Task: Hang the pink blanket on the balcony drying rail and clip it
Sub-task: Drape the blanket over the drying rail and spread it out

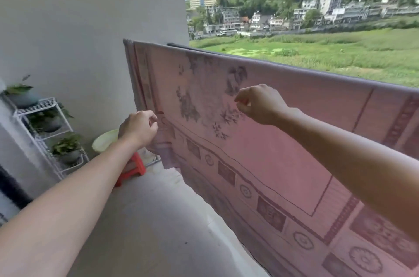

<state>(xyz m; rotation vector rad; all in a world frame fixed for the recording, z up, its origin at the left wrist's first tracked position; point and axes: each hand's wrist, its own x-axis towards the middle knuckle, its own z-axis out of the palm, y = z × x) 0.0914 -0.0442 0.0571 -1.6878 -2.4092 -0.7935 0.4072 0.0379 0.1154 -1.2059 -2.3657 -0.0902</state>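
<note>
While the left fingers [152,120] curl tight at the blanket's [283,140] near side edge, they pinch the hem where it bunches and sags below the knuckles, likely to pull that edge straight. Left hand [138,128] sits low, at the cloth's left border, arm stretched forward.

Right fingers [243,107]: thumb and forefinger pressed together against the cloth's face near the floral print, the rest curled in. They seem to nip a bit of cloth. A reddish fleck in the pinch could be a clip; too small to tell. Right hand [260,104] is held higher than the left, near mid-cloth, probably to tug out slack.

Blanket is already draped over the rail [179,45], its top fold running along it from the wall [90,15] off to the right, with the near half hanging almost to the floor [147,220]. The lower left corner droops unevenly. No clip is visible on the rail or the fold, so I judge the hanging done, smoothing in hand, and clipping not yet done.

Beyond the hands, on the left: a white rack [48,104] of potted plants by the wall, a red stool [136,165], and a pale basin [104,140] behind the left wrist. Open fields and houses lie past the rail; any wind there would be the reason for clips.
</note>
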